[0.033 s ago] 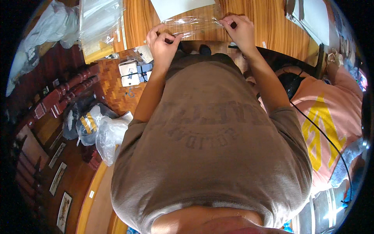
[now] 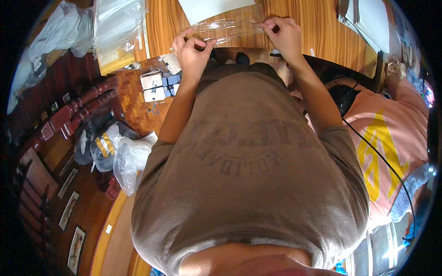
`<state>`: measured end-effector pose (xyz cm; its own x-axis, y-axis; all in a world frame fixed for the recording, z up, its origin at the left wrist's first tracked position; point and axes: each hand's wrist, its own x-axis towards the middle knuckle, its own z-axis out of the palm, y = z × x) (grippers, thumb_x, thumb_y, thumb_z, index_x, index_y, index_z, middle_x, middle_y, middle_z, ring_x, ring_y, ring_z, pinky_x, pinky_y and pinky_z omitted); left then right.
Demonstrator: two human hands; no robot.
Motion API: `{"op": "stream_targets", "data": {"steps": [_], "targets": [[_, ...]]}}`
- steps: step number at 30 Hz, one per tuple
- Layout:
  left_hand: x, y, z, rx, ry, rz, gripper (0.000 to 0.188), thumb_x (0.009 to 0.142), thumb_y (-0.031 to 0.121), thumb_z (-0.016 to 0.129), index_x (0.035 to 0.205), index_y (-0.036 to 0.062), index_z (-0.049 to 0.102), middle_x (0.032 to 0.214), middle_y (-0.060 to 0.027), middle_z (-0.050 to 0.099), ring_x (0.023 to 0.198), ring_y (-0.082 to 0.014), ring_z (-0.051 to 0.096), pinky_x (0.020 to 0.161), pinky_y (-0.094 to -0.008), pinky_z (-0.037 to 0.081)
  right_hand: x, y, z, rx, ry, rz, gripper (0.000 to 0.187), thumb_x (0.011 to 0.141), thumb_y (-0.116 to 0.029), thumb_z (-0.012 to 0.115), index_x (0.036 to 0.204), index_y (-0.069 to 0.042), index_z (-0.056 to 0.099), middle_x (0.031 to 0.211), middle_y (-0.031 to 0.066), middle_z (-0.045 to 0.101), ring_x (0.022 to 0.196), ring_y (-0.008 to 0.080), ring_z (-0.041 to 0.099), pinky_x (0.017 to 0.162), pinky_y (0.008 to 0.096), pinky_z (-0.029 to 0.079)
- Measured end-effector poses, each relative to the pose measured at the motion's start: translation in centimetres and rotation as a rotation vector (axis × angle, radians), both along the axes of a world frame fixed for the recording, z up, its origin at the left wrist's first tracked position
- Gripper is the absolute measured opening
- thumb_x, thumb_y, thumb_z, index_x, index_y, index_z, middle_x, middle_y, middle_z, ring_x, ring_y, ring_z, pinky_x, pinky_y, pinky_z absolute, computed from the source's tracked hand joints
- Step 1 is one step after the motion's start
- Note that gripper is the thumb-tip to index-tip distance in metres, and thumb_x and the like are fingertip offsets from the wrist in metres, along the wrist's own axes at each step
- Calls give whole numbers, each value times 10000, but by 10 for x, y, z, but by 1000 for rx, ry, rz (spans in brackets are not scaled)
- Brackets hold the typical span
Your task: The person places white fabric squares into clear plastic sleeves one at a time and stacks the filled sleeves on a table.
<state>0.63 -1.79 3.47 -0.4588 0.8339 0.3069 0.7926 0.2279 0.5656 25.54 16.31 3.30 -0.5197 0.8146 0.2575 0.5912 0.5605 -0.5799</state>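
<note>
A clear plastic bag (image 2: pixel 232 30) is spread between my hands near the front edge of the wooden table (image 2: pixel 304 11). My left hand (image 2: pixel 190 54) is closed at its left end, thumb and forefinger at the film's near edge. At the opposite end, my right hand (image 2: pixel 286 38) pinches the bag's upper right corner between thumb and fingertips. Just beyond the bag lies a white sheet (image 2: pixel 214 9), cut off by the top of the view. The film is so transparent that its exact outline is hard to make out.
Clear plastic sleeves (image 2: pixel 119 27) are piled at the table's left. White sheets (image 2: pixel 370 25) are stacked on the right. Beside me at right sits a person in a pink shirt (image 2: pixel 396 124); a black cable (image 2: pixel 384 158) hangs there. Bags (image 2: pixel 131 156) stand on the left.
</note>
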Motion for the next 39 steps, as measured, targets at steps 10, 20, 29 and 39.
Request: {"op": "stream_targets", "data": {"steps": [10,20,29,39], "targets": [[11,5,-18,-215,358,-561,663,995,355,698,1584,137,487,1694,-31,430,1564,-238,393,1282,-501,296,-16,-27,-39,287,-115,406,574,978,-425,713,1448,-115,606,1461,108,625,1390,330,548,1187,510,405],[-28,-27,-7,-203,177,-494,709,993,238,706,1621,80,418,1706,-158,384,1576,-371,351,1284,-518,273,23,-15,5,17,-170,229,580,1023,-436,662,1448,-45,606,1520,157,604,1396,334,581,1156,484,470],[-62,54,27,-189,-984,176,386,1038,263,739,1264,-42,670,854,-44,728,735,-131,697,652,-258,532,-103,46,30,-793,180,-42,391,1037,-355,712,933,22,698,678,63,659,640,136,640,558,344,479],[-240,60,101,119,-1016,278,305,1087,136,626,1327,-45,577,1052,-204,752,816,-292,796,672,-367,665,-135,34,88,-224,381,65,403,989,-334,783,1135,36,721,885,134,758,929,257,764,838,396,598]]}}
